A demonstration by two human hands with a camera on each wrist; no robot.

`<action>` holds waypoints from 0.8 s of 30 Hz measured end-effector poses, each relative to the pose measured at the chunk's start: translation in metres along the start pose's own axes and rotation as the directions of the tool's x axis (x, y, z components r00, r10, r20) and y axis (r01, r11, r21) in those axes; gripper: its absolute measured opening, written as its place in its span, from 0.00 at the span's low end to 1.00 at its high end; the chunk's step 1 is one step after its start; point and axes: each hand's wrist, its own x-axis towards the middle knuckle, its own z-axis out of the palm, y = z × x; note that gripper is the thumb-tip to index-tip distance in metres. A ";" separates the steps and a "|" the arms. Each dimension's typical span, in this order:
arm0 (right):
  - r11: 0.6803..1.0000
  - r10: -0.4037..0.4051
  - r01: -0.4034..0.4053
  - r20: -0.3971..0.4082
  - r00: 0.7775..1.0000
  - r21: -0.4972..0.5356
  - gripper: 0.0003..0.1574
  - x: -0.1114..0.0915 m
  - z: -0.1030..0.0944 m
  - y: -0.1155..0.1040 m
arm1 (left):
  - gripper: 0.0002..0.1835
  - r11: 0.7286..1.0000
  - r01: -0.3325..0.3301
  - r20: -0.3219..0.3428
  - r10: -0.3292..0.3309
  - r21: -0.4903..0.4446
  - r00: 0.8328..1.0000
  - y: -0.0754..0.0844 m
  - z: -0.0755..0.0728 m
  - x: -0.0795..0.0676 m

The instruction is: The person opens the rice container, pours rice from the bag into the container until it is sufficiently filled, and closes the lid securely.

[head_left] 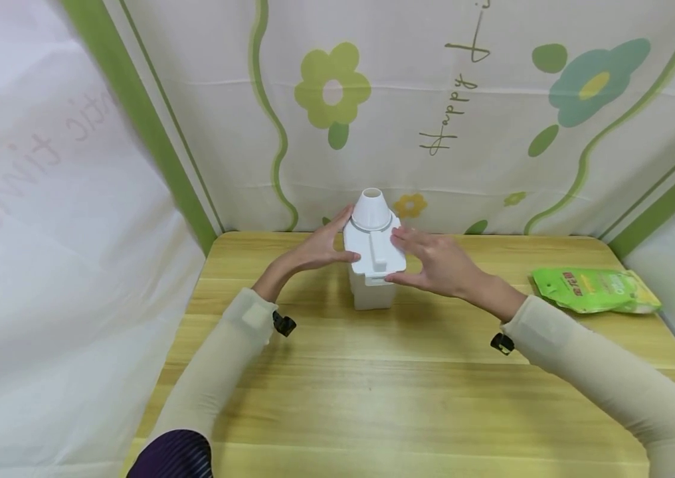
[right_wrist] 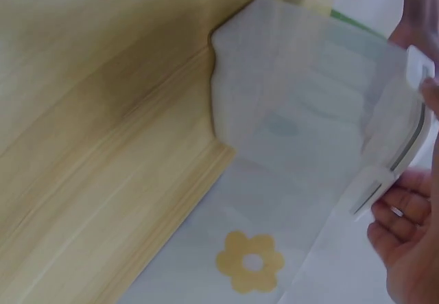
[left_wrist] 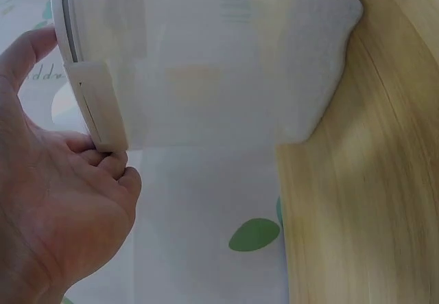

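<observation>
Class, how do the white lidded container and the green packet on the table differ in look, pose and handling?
Look: the container is white with a cone-topped lid, while the packet is green with printed lettering.
Pose: the container stands upright; the packet lies flat.
Handling: the left hand and right hand touch the container; neither touches the packet.
Shared: both rest on the wooden table.

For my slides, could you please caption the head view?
Left hand and right hand hold a lidded container on a wooden table, green packaging at right.
</observation>
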 end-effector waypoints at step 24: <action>0.999 0.049 -0.050 0.084 0.995 0.007 0.49 0.000 -0.005 -0.012 | 0.58 0.999 -0.015 0.004 0.015 0.038 1.000 -0.002 -0.002 -0.007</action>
